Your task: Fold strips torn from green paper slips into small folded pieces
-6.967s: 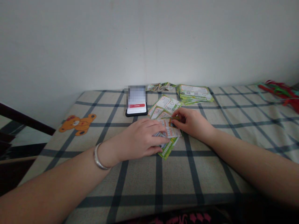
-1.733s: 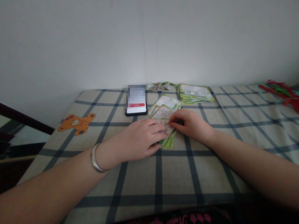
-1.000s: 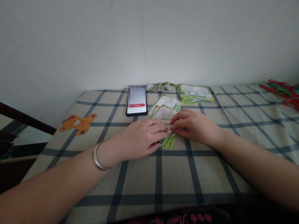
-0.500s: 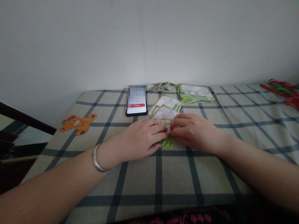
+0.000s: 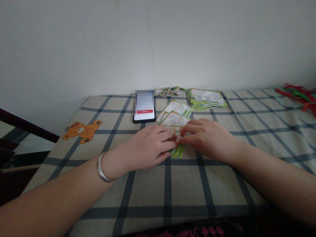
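Note:
Green and white printed cards [image 5: 177,152] lie on the checked cloth under the fingertips of both hands. My left hand [image 5: 154,144], with a silver bangle on its wrist, is curled palm down with its fingers closed on one card's left part. From the other side, my right hand [image 5: 204,136] pinches the card's right part with bent fingers. The fingertips of the two hands nearly meet and cover most of this card. Just beyond them, several similar cards [image 5: 172,113] overlap in a loose fan.
A phone [image 5: 145,117] with a lit screen stands at the back, left of the cards. Crumpled or folded cards [image 5: 170,91] and a stack of cards [image 5: 206,97] lie by the wall. An orange bear picture [image 5: 85,131] is at left, red and green strands [image 5: 296,97] far right.
My right hand's fingers have shifted slightly on the card, opening a small gap from the left fingertips. My left hand stays almost still.

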Available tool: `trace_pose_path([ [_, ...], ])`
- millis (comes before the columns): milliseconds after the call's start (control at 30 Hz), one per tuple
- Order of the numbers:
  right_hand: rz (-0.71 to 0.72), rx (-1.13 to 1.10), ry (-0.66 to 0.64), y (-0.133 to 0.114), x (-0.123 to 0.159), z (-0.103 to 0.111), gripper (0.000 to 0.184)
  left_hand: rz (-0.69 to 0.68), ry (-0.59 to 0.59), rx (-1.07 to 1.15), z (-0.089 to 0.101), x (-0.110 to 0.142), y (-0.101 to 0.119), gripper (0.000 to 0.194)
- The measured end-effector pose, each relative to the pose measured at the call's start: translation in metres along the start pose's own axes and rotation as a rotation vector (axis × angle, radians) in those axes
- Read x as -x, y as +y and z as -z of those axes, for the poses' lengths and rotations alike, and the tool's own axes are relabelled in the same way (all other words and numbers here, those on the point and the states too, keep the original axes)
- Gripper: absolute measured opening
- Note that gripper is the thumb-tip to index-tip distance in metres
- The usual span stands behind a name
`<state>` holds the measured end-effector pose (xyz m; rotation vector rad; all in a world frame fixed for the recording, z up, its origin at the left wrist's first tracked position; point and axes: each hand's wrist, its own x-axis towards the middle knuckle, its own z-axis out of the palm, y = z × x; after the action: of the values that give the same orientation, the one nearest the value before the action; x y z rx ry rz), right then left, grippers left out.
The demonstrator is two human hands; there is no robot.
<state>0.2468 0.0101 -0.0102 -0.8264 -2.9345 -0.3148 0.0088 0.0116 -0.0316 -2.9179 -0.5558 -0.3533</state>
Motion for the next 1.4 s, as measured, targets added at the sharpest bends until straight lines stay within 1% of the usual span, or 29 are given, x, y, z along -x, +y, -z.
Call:
trace_pose_path([
  [267, -0.087, 0.043, 0.005, 0.000, 0.003, -0.001, 0.015, -0.003, -0.007, 0.021, 0.002, -0.001, 0.001, 0.022],
  [367, -0.099, 0.051, 0.005, 0.001, 0.003, 0.000, 0.017, -0.004, -0.016, 0.026, 0.004, -0.001, 0.002, 0.021],
  [533, -0.086, 0.036, 0.020, 0.003, 0.004, 0.002, 0.020, -0.003, 0.010, 0.033, 0.004, -0.001, 0.003, 0.023],
  [733, -0.083, -0.042, 0.035, 0.013, 0.009, 0.002, 0.028, -0.010, 0.048, 0.020, 0.004, -0.001, 0.003, 0.023],
  [833, -0.073, -0.169, 0.046, 0.020, 0.008, -0.004, 0.031, -0.020, 0.050, 0.001, 0.003, 0.000, 0.002, 0.023],
  [933, -0.087, -0.286, 0.092, 0.026, 0.006, -0.012, 0.032, -0.024, 0.041, -0.010, 0.003, 0.000, 0.001, 0.024],
  [1067, -0.035, -0.285, 0.172, 0.026, 0.004, -0.020, 0.029, -0.030, 0.050, -0.010, 0.002, 0.001, 0.000, 0.024],
  [1133, -0.027, -0.284, 0.191, 0.026, 0.004, -0.021, 0.027, -0.031, 0.053, -0.002, 0.001, 0.002, 0.000, 0.024],
  [1400, -0.046, -0.351, 0.166, 0.027, 0.002, -0.022, 0.028, 0.028, 0.011, 0.030, -0.003, 0.002, 0.002, 0.037],
])
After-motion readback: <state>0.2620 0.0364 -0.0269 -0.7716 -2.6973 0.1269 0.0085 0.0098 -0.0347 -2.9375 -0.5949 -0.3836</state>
